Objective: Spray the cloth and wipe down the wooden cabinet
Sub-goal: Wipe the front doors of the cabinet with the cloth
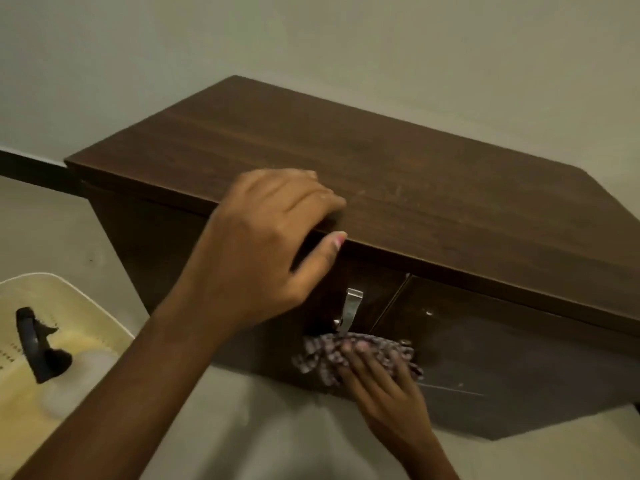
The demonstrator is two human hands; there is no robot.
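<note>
A low dark wooden cabinet [433, 188] stands against the pale wall, its top filling the middle of the view. My left hand [266, 244] grips the front edge of the cabinet top, fingers on top and thumb under the lip. Lower down, my right hand [388, 382] presses a bunched patterned cloth [325, 355] flat against the cabinet's front door, just under a metal handle [351, 308]. A spray bottle with a black trigger head [34, 344] lies in the basket at lower left.
A cream plastic basket [69, 292] sits on the pale floor at lower left, beside the cabinet. A dark skirting strip [34, 173] runs along the wall at left. The right-hand door [519, 358] shows faint streaks.
</note>
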